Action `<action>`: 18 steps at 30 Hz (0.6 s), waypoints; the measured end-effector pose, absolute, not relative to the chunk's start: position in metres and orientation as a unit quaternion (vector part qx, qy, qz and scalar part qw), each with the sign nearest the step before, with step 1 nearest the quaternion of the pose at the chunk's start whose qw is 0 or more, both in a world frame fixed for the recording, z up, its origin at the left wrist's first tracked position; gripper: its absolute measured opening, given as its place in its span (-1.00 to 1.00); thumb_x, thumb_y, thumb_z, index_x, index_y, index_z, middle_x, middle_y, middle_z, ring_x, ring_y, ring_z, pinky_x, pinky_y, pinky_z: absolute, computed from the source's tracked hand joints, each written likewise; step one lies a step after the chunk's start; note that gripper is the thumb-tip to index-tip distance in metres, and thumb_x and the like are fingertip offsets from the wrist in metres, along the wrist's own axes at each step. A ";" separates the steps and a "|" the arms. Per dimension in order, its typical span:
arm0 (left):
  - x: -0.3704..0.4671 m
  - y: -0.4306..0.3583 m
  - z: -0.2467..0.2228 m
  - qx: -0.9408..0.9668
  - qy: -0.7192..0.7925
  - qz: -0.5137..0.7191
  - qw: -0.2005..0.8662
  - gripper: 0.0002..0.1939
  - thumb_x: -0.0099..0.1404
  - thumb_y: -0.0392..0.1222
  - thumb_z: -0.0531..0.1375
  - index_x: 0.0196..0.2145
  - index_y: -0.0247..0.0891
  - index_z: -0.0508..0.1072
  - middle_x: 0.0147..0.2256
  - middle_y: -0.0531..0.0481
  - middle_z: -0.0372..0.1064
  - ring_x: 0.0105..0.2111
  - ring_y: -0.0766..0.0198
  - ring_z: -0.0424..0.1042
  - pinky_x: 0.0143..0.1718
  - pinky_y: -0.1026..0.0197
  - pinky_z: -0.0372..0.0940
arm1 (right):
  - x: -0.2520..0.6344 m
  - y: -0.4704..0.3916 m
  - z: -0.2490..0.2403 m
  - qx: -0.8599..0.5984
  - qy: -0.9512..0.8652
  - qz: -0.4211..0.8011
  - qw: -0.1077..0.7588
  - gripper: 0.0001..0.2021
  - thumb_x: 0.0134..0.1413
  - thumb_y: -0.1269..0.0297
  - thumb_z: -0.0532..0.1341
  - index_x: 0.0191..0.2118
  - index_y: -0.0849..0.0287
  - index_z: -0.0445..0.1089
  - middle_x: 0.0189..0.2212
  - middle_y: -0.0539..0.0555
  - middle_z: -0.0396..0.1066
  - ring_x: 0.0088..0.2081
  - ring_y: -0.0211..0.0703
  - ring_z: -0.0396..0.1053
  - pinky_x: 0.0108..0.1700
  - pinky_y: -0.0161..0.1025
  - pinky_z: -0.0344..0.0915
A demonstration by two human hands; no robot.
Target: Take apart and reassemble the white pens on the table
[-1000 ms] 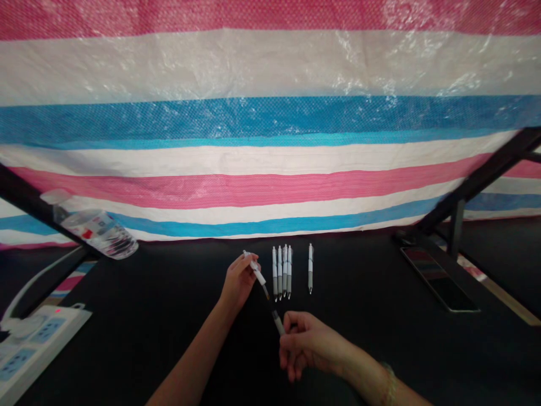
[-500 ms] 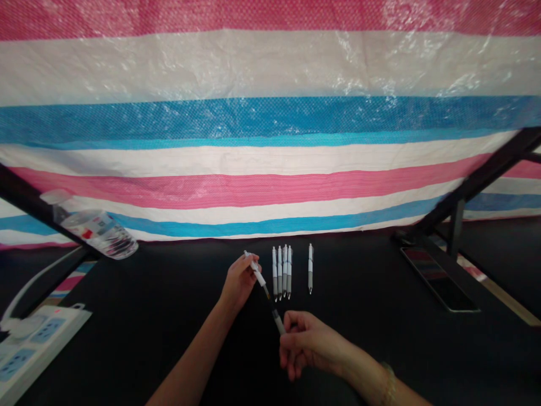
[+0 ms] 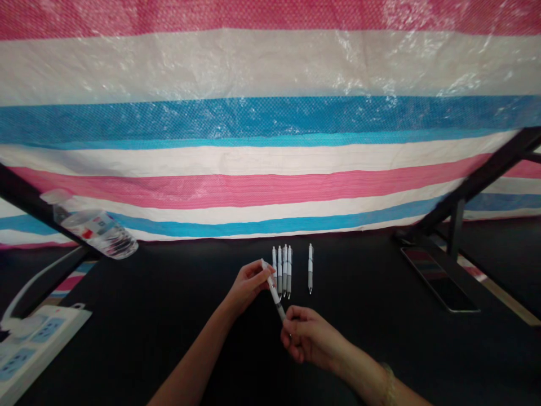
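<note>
A white pen with a grey grip [image 3: 274, 293] slants between my two hands, above the black table. My left hand [image 3: 250, 285] pinches its white upper end. The grey lower end is held in the closed fingers of my right hand [image 3: 306, 332]; the tip is mostly hidden there. White and grey parts of the pen now meet, with no long gap between them. Just beyond, several similar pens [image 3: 289, 270] lie side by side, tips toward me, the leftmost partly covered by my left hand. Another pen [image 3: 310, 269] lies apart to their right.
A black phone [image 3: 439, 279] lies on the black table [image 3: 359, 282] at the right. At the left are a tilted clear bottle [image 3: 101, 231] and a white power strip [image 3: 51, 332]. Dark slanted bars flank both sides; a striped sheet [image 3: 270, 189] hangs behind.
The white barrel has slid down over the exposed refill to the grey grip, closing the gap. My left hand moved right and slightly down; my right hand shifted up slightly.
</note>
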State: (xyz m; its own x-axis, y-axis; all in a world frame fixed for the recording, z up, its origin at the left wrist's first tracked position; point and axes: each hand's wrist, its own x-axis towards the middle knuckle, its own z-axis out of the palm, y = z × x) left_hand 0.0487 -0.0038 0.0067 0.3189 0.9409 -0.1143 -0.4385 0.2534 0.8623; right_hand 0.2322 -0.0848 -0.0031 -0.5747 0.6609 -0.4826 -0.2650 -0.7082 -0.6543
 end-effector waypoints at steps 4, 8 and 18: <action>0.049 -0.003 0.004 0.381 0.327 0.471 0.726 -0.71 0.10 -0.07 0.45 -0.37 -0.37 0.57 -0.50 -0.05 0.47 -0.50 0.28 0.44 -0.42 0.27 0.34 | 0.231 -0.085 -0.006 -0.369 -0.266 0.849 0.268 -0.45 -0.23 -0.05 0.47 -0.36 0.12 0.13 -0.62 -0.12 0.37 -0.71 -0.39 0.24 -0.63 -0.41 -0.03; 0.048 -0.002 0.003 0.374 0.318 0.468 0.735 -0.71 0.10 -0.07 0.45 -0.38 -0.37 0.57 -0.51 -0.07 0.46 -0.50 0.26 0.45 -0.41 0.24 0.35 | 0.230 -0.085 -0.007 -0.368 -0.264 0.849 0.272 -0.47 -0.19 -0.12 0.45 -0.37 0.16 0.20 -0.65 -0.11 0.34 -0.73 -0.43 0.16 -0.65 -0.41 -0.09; 0.046 0.002 0.005 0.344 0.321 0.510 0.720 -0.72 0.07 -0.08 0.46 -0.41 -0.36 0.58 -0.50 -0.03 0.45 -0.48 0.27 0.45 -0.41 0.25 0.35 | 0.232 -0.084 -0.004 -0.362 -0.297 0.838 0.280 -0.47 -0.02 -0.17 0.34 -0.17 0.15 0.20 -0.57 -0.01 0.48 -0.66 -0.29 0.36 -0.63 -0.43 0.08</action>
State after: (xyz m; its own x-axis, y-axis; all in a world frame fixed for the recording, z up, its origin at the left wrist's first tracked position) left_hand 0.0460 0.0016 0.0046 0.2745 0.9551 -0.1117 -0.5130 0.2437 0.8231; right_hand 0.2325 -0.0837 -0.0036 -0.5819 0.6839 -0.4400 -0.2538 -0.6668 -0.7007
